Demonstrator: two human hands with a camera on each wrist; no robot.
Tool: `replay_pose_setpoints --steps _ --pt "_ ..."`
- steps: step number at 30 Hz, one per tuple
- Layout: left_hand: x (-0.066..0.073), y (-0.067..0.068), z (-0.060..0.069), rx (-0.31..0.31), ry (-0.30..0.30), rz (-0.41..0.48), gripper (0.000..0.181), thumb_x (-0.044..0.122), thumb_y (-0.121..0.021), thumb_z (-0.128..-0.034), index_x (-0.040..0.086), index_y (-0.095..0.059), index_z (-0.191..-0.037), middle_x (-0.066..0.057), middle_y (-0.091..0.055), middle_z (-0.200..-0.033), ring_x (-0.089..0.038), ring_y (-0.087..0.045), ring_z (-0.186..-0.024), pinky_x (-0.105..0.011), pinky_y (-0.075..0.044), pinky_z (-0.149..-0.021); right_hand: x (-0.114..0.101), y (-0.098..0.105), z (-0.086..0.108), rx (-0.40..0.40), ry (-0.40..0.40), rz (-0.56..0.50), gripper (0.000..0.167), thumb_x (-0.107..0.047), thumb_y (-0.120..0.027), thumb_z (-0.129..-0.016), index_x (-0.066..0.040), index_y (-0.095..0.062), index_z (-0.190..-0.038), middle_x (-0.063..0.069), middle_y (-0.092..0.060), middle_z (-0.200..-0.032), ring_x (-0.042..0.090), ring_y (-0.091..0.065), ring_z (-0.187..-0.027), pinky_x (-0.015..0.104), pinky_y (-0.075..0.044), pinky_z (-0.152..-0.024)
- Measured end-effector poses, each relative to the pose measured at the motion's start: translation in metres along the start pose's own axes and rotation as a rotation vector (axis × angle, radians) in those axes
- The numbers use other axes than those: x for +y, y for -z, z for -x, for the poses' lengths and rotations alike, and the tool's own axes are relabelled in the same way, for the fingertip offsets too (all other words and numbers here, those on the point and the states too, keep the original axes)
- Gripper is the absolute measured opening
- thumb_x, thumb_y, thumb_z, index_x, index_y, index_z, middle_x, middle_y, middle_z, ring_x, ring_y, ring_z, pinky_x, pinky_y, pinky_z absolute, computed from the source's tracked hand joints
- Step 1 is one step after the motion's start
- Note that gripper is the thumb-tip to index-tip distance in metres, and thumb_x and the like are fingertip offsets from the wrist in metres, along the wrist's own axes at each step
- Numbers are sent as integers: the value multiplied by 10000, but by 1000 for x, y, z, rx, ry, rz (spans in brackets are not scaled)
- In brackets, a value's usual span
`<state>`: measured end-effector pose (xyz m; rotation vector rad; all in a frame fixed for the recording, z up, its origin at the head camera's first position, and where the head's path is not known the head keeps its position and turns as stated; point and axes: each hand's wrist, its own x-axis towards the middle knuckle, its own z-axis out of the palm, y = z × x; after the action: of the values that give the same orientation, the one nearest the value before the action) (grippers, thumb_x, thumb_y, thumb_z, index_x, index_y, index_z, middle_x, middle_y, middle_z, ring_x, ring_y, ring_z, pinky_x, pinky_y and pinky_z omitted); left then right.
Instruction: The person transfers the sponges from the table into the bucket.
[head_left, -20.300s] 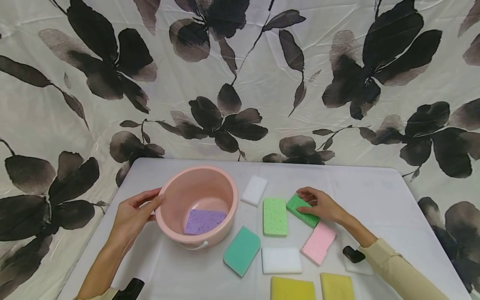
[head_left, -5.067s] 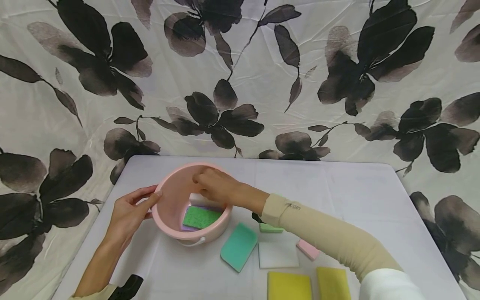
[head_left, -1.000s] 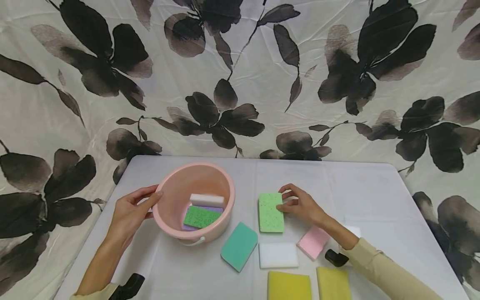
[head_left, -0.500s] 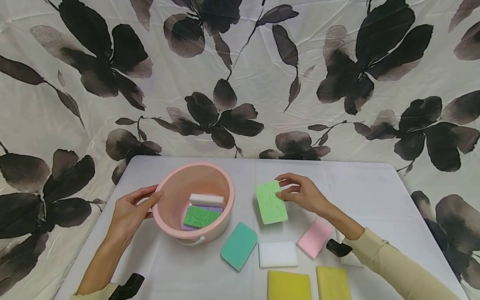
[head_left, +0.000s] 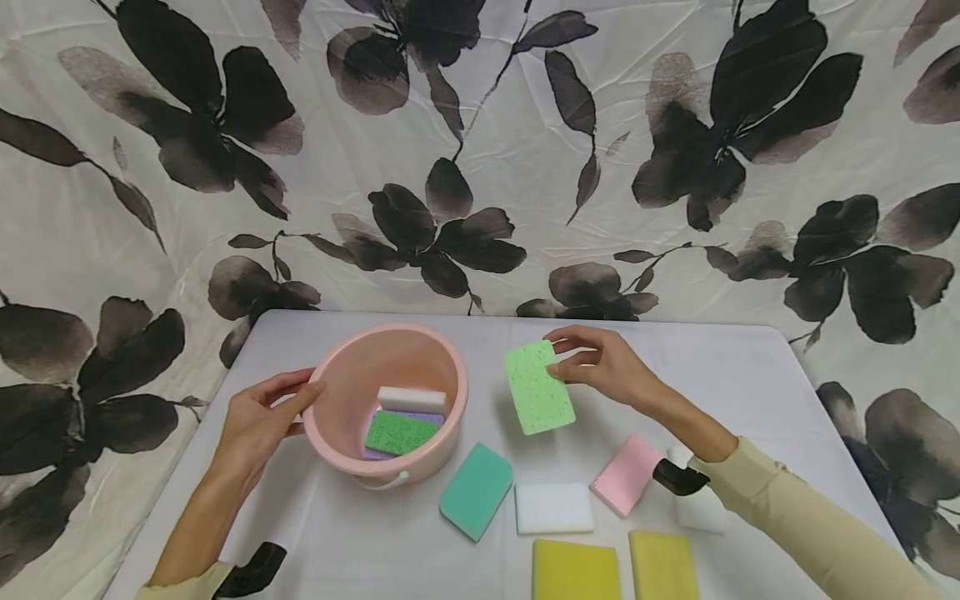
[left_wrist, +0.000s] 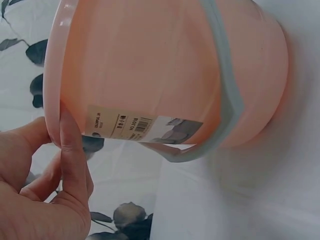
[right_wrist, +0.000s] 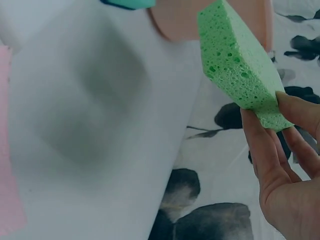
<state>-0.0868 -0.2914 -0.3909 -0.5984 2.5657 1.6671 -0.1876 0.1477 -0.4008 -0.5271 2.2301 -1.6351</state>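
Observation:
A pink bucket (head_left: 337, 450) stands at the left of the table, and my left hand (head_left: 257, 421) pinches its rim between thumb and fingers. In the left wrist view the bucket's pale handle (left_wrist: 230, 100) hangs over a labelled side. Inside lie a green sponge (head_left: 402, 433), a purple sponge (head_left: 377, 455) mostly hidden under it, and a white sponge (head_left: 412, 400). My right hand (head_left: 607, 367) pinches a light green sponge (head_left: 538, 390) by its edge, raised above the table and tilted. The right wrist view shows the thumb on one face of this porous sponge, fingers on the other.
Right of the bucket lie a teal sponge (head_left: 477, 492), a white sponge (head_left: 554, 508) and a pink sponge (head_left: 626, 477). Two yellow sponges (head_left: 576, 571) sit at the front edge. Another white piece (head_left: 702, 508) is partly behind the right sleeve. A floral cloth (head_left: 450, 125) hangs behind the table.
Green and white sponges have entered the bucket over the older frames. In the last second my right hand has lifted the light green sponge off the table. The left hand keeps its place.

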Motion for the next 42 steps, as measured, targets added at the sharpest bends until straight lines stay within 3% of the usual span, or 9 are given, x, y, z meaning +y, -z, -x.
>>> replay_pose_setpoints --steps 6,12,21,32,42 --pt "0 1 -1 9 5 -11 635 451 -695 -975 32 -574 -1436 -201 -578 -1395 5 -662 -835 -223 -601 -714 -15 -2 -3 -26 17 -50 469 -60 -787 -902 -37 -635 -1345 204 -627 -1266 264 -713 -1055 377 -615 -851" --pt "1 -2 -1 20 3 -3 608 429 -699 -978 20 -586 -1413 -204 -595 -1352 -10 -664 -804 -229 -603 -694 -30 -4 -6 -46 42 -45 450 -92 -788 -911 -77 -651 -1340 162 -629 -1271 259 -715 -1050 382 -612 -860" --pt "2 -2 0 12 8 5 645 441 -698 -975 20 -562 -1445 -211 -581 -1375 -3 -668 -813 -226 -603 -704 -51 -10 -15 -56 83 -62 461 -59 -785 -904 -49 -644 -1343 162 -652 -1243 254 -722 -1033 393 -612 -861" --pt "2 1 0 -18 15 -15 685 463 -682 -980 13 -532 -1474 -219 -550 -1417 25 -651 -845 -218 -600 -723 -74 -37 -36 -128 146 -55 460 -50 -778 -905 -42 -650 -1347 135 -671 -1244 264 -724 -1014 398 -613 -859" --pt "0 2 -2 -32 7 -12 670 457 -702 -968 11 -552 -1444 -195 -599 -1335 -1 -662 -840 -236 -606 -716 -85 -58 -56 -176 201 -24 445 -65 -778 -909 -63 -662 -1339 97 -681 -1228 233 -723 -1005 374 -605 -857"
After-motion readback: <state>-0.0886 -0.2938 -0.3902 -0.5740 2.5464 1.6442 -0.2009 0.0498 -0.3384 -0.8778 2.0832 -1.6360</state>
